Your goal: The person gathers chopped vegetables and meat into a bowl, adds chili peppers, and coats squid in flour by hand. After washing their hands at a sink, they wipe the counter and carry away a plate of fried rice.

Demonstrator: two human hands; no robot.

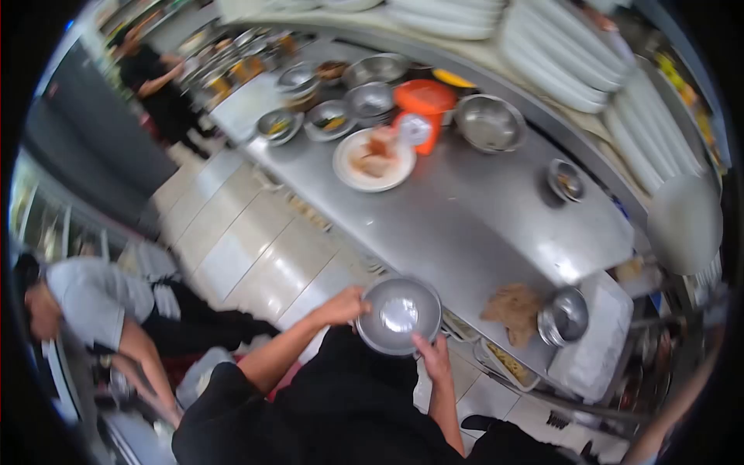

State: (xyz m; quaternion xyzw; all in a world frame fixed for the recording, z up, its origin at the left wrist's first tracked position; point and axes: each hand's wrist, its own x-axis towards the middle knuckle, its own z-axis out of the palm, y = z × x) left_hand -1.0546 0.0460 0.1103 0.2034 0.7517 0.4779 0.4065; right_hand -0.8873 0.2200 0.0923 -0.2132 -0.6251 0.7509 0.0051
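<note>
Bowl (399, 316): one, steel, empty, was held at the counter (480, 225) edge.
Left hand (343, 304): was clamped on the bowl's rim.
Right hand (434, 358): was clamped on the opposite rim.
Plate (347, 178): one, loaded with food.

Near centre: steel bowl (399, 315), polished metal, glossy with a bright highlight. Counter (480, 217): brushed metal, smooth, dull sheen. Near right: rag (514, 310), brown cloth, crumpled, matt. Far: tub (424, 97), smooth orange plastic; plate (347, 172), white, glazed. Left: floor tiles (256, 256), pale, slightly glossy.
</note>
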